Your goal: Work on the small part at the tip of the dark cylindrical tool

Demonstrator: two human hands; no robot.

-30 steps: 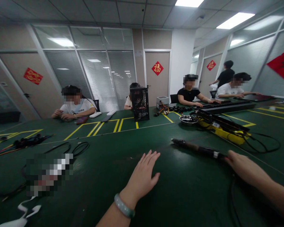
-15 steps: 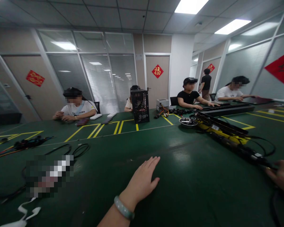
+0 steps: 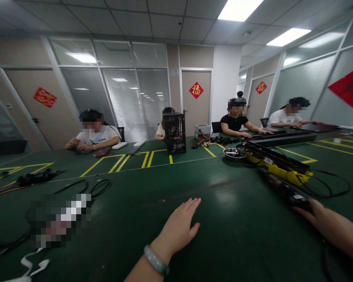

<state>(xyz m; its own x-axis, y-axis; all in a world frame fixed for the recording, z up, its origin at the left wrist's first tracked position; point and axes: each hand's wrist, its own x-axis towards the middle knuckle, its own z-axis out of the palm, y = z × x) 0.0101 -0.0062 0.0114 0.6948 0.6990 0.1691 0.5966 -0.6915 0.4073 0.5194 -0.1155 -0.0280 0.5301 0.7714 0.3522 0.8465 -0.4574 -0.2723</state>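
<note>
Two hands on the green workbench [image 3: 247, 250]: right hand [image 3: 320, 219] has fingers extended, touching a black cable-wrapped bar [image 3: 285, 192], grip indeterminate. Left hand [image 3: 176, 231] lies flat, fingers released. Farther off, a steel bowl [image 3: 225, 152] holds small dark parts [image 3: 234, 152].

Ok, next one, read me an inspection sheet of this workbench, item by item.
Surface: green table marked with yellow tape lines.
Things at hand: long black bar lying beside a yellow and black rig; steel bowl beyond.
Clutter: black mesh computer case, small white box; a pixelated patch hides whatever lies there.
Hands: left hand flat on the table; right hand at the bar's near end, grip unclear.
Cables: black cable loops, coloured wire bundle, white cord.
Surroundings: seated person in a white shirt and others along the far side; glass partitions; door.
</note>
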